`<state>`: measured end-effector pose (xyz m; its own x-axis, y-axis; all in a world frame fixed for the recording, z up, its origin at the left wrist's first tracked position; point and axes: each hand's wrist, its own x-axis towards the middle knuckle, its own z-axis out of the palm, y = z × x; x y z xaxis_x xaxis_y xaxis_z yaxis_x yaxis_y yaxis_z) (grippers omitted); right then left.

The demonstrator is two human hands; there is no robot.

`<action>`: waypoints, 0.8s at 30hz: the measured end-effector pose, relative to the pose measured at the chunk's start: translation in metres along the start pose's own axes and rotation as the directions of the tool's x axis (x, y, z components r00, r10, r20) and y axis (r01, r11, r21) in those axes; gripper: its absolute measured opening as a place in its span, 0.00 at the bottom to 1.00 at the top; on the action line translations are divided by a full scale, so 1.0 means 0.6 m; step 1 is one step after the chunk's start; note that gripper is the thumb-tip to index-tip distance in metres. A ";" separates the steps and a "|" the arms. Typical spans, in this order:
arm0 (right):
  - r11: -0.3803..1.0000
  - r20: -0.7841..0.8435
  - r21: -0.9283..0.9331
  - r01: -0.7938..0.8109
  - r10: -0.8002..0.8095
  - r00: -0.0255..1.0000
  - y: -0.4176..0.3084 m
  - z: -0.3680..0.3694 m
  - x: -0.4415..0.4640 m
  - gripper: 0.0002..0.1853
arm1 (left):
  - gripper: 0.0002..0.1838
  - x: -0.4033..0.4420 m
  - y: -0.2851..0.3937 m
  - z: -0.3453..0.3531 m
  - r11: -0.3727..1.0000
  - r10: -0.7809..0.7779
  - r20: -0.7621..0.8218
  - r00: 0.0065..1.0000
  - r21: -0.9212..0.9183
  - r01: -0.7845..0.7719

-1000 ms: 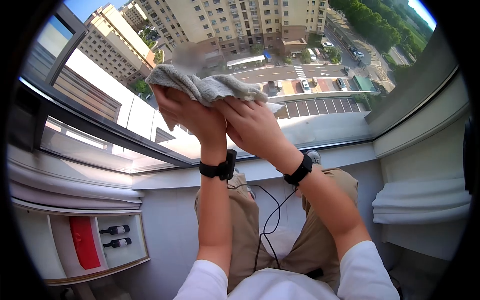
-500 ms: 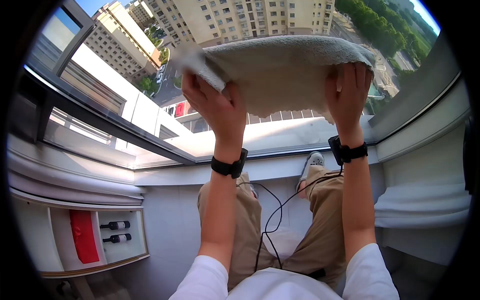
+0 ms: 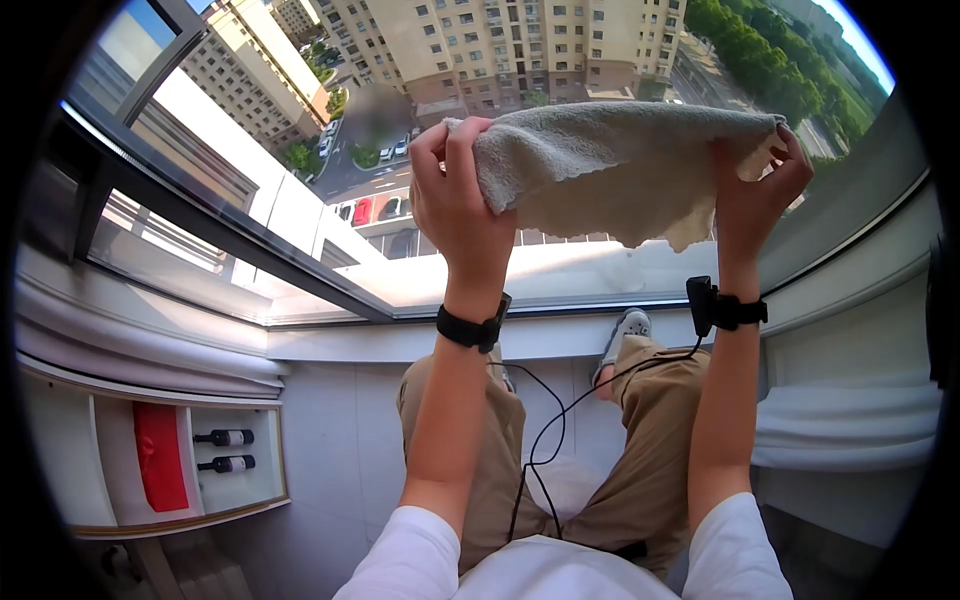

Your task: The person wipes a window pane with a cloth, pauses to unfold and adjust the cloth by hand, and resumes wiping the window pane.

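A grey cloth is stretched sideways between my two hands, in front of the window glass. My left hand grips its left end, with the fingers curled over the fabric. At the other end, my right hand pinches the upper right corner between thumb and fingers. The cloth's lower edge hangs down unevenly. Black bands are on both wrists, and a thin black cable runs from the right one down over my legs.
A dark window frame slants across the left, above a white sill. At the lower left, a shelf unit holds a red box and two dark bottles. White folded fabric lies at the right.
My hands were close together on the bunched cloth, then moved apart and spread it out. Since the middle frame, both hands and the cloth have shifted right, and my right fingers now hold its corner.
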<state>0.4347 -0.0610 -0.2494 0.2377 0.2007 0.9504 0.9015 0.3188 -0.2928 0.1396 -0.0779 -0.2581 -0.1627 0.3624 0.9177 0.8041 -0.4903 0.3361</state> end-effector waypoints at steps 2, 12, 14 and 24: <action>0.999 -0.015 0.007 0.034 -0.033 0.999 0.006 0.003 0.003 0.36 | 0.10 0.004 -0.018 -0.003 0.999 0.022 -0.023 0.999 0.034 -0.021; 0.997 0.005 0.068 -0.046 0.046 0.999 -0.026 -0.007 0.003 0.20 | 0.14 0.000 -0.013 -0.001 0.987 -0.160 -0.130 0.979 0.006 0.162; 0.999 0.006 0.044 0.008 -0.008 1.000 -0.025 -0.004 0.002 0.20 | 0.17 0.003 -0.012 0.001 0.995 -0.065 -0.151 0.986 0.059 0.075; 0.998 0.027 0.062 -0.009 0.007 1.000 -0.023 -0.005 -0.002 0.17 | 0.12 -0.001 -0.028 0.009 0.999 0.035 -0.028 0.999 -0.014 -0.035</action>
<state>0.4229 -0.0684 -0.2463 0.2340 0.2282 0.9451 0.8751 0.3741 -0.3070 0.1293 -0.0656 -0.2652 -0.1505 0.3225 0.9345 0.8013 -0.5138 0.3064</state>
